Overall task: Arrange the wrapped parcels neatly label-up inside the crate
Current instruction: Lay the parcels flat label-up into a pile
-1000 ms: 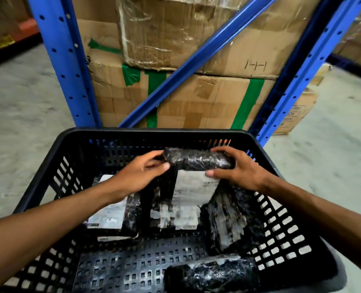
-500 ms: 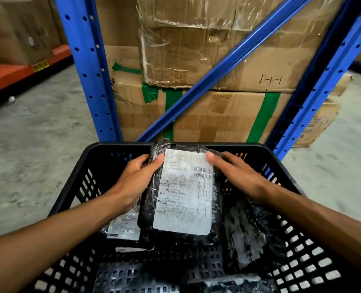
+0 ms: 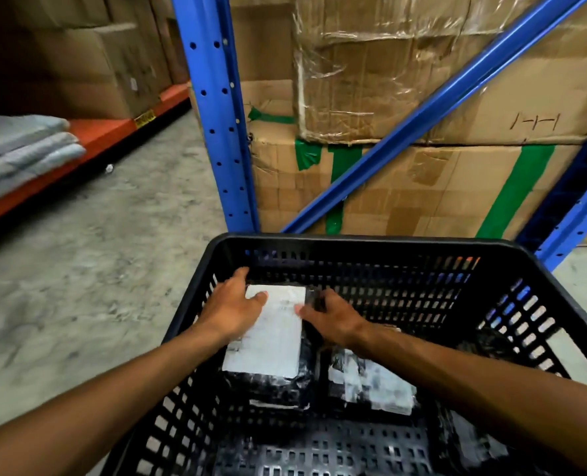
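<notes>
Here, both hands press flat on one wrapped parcel [image 3: 268,341] lying label-up in the black crate's [image 3: 371,240] far-left corner — left hand [image 3: 232,312] and right hand [image 3: 333,319], fingers spread, gripping nothing. A second parcel [image 3: 371,383] lies just beside it, to its right.

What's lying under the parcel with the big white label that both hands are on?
Another black-wrapped parcel shows beneath the labelled parcel, poking out at its near edge. Both lie in the crate. Anything further under is covered.

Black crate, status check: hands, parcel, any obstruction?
Left hand and right hand flat on the black-wrapped parcel, white label up, at the far-left corner of the black plastic crate. Second labelled parcel alongside. Nothing blocking.
</notes>
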`<state>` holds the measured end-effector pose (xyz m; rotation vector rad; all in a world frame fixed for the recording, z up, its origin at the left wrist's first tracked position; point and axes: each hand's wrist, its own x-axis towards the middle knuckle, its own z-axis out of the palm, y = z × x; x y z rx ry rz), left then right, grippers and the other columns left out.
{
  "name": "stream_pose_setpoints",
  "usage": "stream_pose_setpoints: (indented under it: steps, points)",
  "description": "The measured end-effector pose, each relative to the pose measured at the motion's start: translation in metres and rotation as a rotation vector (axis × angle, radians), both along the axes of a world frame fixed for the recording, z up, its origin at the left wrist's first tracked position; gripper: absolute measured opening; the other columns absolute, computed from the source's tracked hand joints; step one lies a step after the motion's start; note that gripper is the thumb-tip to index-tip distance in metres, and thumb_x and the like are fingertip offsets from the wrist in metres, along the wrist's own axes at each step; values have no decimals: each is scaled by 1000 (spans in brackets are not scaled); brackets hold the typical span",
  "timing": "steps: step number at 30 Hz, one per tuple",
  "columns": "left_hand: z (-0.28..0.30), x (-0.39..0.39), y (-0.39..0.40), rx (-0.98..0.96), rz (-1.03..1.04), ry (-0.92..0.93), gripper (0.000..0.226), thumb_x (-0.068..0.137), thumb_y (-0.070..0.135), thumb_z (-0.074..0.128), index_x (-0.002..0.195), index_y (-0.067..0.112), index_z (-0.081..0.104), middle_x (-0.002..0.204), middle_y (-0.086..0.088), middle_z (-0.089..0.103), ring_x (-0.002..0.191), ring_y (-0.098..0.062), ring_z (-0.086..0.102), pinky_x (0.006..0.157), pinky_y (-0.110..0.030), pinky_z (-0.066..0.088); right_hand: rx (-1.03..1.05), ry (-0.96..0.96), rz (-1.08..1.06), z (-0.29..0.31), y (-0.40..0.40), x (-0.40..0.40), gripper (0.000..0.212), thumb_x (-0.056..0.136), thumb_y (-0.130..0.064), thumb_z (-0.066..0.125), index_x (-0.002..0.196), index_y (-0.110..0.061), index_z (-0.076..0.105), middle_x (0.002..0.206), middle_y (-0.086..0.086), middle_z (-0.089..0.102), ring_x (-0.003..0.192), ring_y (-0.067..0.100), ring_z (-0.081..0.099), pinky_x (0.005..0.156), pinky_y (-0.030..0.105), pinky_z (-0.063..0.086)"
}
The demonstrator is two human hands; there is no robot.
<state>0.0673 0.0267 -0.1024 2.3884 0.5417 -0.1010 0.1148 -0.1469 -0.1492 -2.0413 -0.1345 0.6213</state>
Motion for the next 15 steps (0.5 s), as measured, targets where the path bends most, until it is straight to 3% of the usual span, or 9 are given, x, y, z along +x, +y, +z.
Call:
stream_pose_setpoints:
  steps: [2,3,6,9,10,13,15]
  points:
    - [-11,-6,-4,102,-131,135,63,87,42,59,144,17,44,144,-9,53,130,-27,52,105,-37,45,-31,-37,27,-35,4,18,106,47,-79,71,127,-12,53,117,0,70,106,19,66,94,31,52]
    - [-16,-10,-7,199,-200,200,69,88,47,54,148,17,38,153,-10,41,140,-26,40,112,-37,37,-40,-34,46,-48,5,25,115,39,-87,65,128,-15,53,119,-1,70,108,19,66,96,33,52]
    - [-23,-19,-14,369,-327,261,75,97,52,35,157,16,8,165,-12,-1,152,-25,-3,123,-38,8,-41,-28,74,-38,1,22,79,60,-70,66,119,-19,59,117,0,71,104,17,68,95,36,54]
    - [-26,-17,-9,412,-383,315,74,99,54,23,156,17,-7,163,-13,-16,151,-25,-15,122,-39,-2,35,4,76,-11,1,9,24,86,-36,68,103,-20,62,110,2,71,100,21,68,89,36,56]
    - [-27,-16,-9,432,-404,341,74,99,54,20,156,17,-10,162,-14,-19,150,-26,-17,122,-40,-4,70,34,84,-5,-1,8,16,90,-29,65,103,-19,60,109,5,70,100,24,68,86,38,58]
    - [-25,-12,-15,482,-425,343,72,100,51,19,156,15,-9,162,-18,-18,150,-29,-16,122,-41,-4,29,105,70,4,-15,6,26,98,-35,51,108,-11,53,88,8,63,72,26,66,62,38,58]
    - [-22,-10,-23,497,-452,248,69,101,48,24,157,16,-1,163,-16,-14,151,-28,-13,121,-39,-4,-120,112,52,3,-31,11,40,100,-40,44,114,-4,53,88,14,58,59,22,60,61,38,57]
